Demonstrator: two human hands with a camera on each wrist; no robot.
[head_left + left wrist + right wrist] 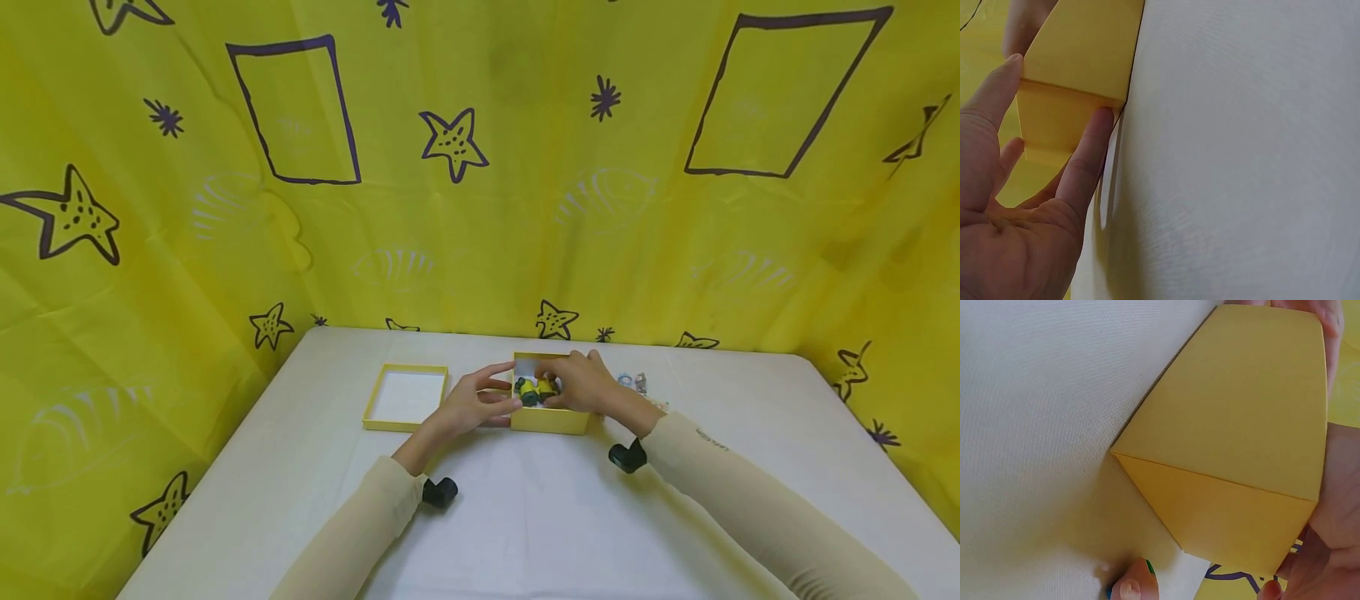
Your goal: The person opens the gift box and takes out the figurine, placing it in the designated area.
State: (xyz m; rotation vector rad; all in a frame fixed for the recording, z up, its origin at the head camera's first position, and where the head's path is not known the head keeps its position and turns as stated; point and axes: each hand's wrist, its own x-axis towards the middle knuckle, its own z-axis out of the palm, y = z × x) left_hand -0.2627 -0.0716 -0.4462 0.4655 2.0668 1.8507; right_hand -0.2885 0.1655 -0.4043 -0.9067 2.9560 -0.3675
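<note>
A yellow open box (551, 422) stands on the table, with small yellow-and-dark-green toy figures (529, 393) inside. My left hand (474, 403) rests against the box's left side, its fingers fairly straight; in the left wrist view, fingertips of the left hand (1029, 240) touch the yellow wall and a lower edge. Over the right part of the box, my right hand (583, 383) reaches in and pinches one yellow-and-dark-green figure (547, 388) between thumb and fingers. The right wrist view shows the box (1235, 406) from outside; its walls hide the right fingertips.
Left of the box lies a shallow yellow-edged lid (407, 398), white inside. Several small figurines (640, 382) stand to the right, partly behind the right wrist. The white-covered table (510, 517) meets a yellow patterned curtain (495, 233) at the back and sides.
</note>
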